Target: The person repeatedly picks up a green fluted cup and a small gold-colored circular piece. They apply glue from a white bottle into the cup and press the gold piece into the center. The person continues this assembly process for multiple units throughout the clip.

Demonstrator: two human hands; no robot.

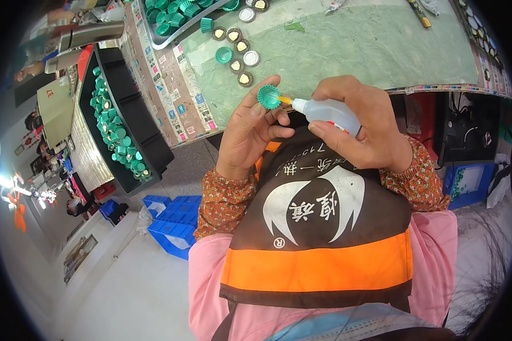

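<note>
My left hand [246, 129] pinches a small green fluted cup [267, 98] just past the table's near edge, its hollow side facing up. My right hand [370, 116] is wrapped round a translucent squeeze bottle [334, 112] with a white cap and a yellow nozzle [284, 100]. The nozzle's tip points left and reaches the cup's rim or inside; I cannot tell whether it touches. Beyond the cup on the table lie several dark fluted cups with cream centres [236, 66], a loose green cup [224, 55] and a white-faced round piece [251, 58].
A clear tray [164, 41] heaped with green cups stands at the far left of the green-covered table [347, 51]. Left of the table is a black bin [148, 111] holding more green cups. Blue crates [176, 221] sit on the floor. A yellow marker-like stick [420, 13] lies far right.
</note>
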